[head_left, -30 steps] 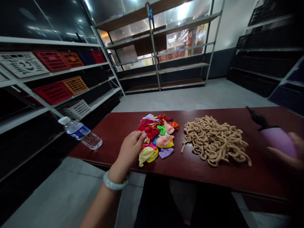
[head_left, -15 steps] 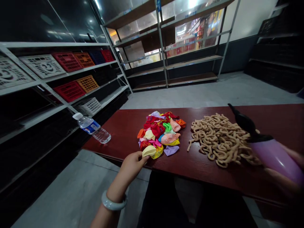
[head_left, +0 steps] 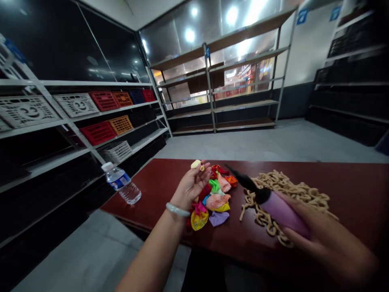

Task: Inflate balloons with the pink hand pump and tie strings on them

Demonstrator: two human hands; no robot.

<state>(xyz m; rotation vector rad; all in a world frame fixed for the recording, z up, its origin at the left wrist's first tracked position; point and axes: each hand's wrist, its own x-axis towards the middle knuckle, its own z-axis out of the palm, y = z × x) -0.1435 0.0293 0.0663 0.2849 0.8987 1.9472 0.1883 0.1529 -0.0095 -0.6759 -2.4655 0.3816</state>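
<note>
My left hand (head_left: 197, 178) is raised over the pile of colourful deflated balloons (head_left: 219, 199), palm partly up. Between its fingers it pinches a pale yellow balloon (head_left: 196, 164), whose small rolled mouth shows. My right hand (head_left: 316, 231) is wrapped round a purple balloon pump (head_left: 285, 214) with a black tapered nozzle. The nozzle points up and left toward the left hand, apart from the balloon. Behind and under the pump lies a heap of beige rope-like coils (head_left: 291, 184), partly hidden by it.
A water bottle (head_left: 123, 184) with a blue label stands at the left of the dark red table (head_left: 164, 182). Shelves with a red crate (head_left: 97, 132) and several other crates run along the left. A metal rack (head_left: 209, 93) stands against the back windows.
My left hand has lifted the pale yellow balloon from the pile's near edge, up and away from me. My right hand has brought the pump leftward. The head view has tilted up.
</note>
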